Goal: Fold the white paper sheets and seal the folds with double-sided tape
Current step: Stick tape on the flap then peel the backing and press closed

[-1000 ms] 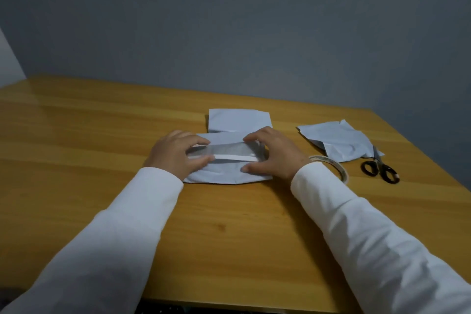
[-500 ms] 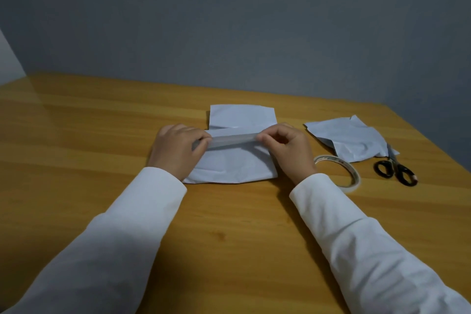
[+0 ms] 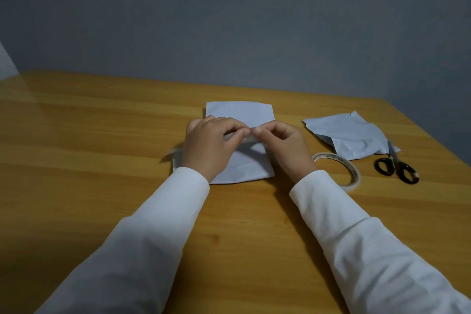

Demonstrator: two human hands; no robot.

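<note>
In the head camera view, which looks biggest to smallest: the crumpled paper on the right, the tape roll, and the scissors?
1. crumpled paper
2. tape roll and scissors: these look about alike, too close to rank.

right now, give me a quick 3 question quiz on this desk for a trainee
1. True or false: the scissors lie left of the tape roll.
2. Which hands pinch the folded white sheet? A left hand only, B right hand only, C both.
3. What lies under the scissors' blades?

Key: 1 false. 2 C. 3 the crumpled paper.
</note>
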